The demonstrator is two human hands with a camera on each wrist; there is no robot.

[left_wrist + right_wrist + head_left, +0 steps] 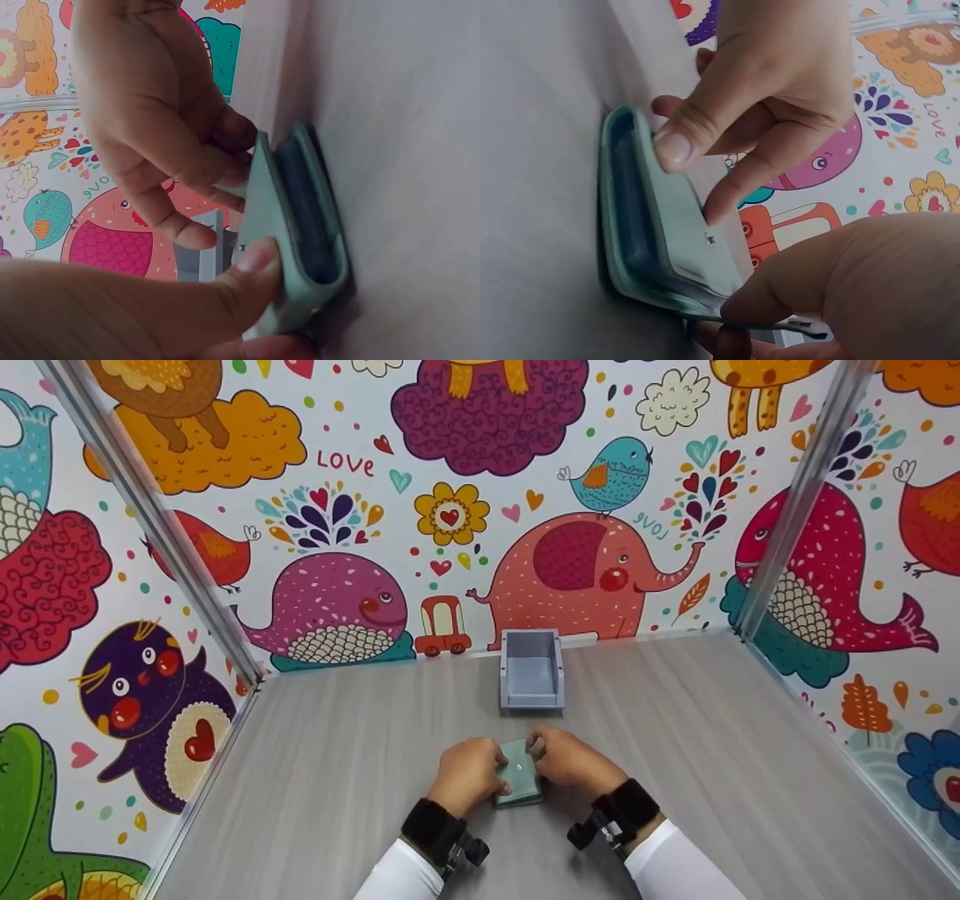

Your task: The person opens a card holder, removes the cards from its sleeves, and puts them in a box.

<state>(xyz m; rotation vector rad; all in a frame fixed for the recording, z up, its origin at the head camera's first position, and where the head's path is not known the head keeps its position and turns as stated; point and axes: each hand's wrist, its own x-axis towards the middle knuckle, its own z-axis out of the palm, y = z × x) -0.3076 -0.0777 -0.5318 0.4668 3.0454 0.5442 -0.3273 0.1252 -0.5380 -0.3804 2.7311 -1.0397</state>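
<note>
A small mint-green wallet (519, 772) lies on the table between the two hands. From its left side my left hand (466, 771) holds it, thumb pressed on the upper cover and fingers partly hidden by the wallet. At the far right corner my right hand (574, 759) pinches a narrow strap that sticks out from the wallet, as the right wrist view shows. Clear plastic sleeves (639, 202) show between the covers in that view, and a small metallic mark sits on the upper cover. The left wrist view shows the wallet's (274, 217) folded edge and dark inside.
Behind the wallet, a grey-blue open-fronted bin (531, 701) stands against the back wall. The wood-grain table (337, 780) is bounded by cartoon-printed panels (450, 435) at the back and both sides, with metal posts at the corners.
</note>
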